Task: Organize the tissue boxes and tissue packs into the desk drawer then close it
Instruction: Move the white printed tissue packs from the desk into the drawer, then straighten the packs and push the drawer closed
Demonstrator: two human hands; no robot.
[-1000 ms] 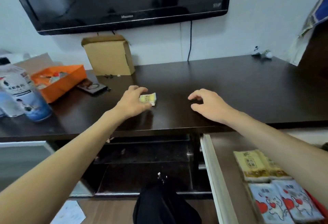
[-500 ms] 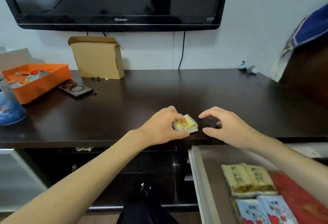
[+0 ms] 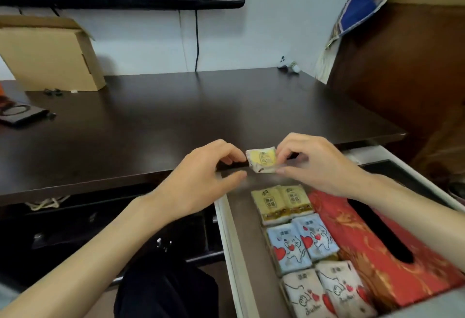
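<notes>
While drawer (image 3: 226,229) holds six packs (image 3: 297,237)

Head view, down over desk (image 3: 176,121)

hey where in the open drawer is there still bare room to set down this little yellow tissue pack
Bare drawer floor shows in a strip between its white left wall and the rows of tissue packs, and in a patch behind the tan packs, below the small yellow pack pinched by the right hand. The right side is crowded: the red tissue box fills it.
</notes>
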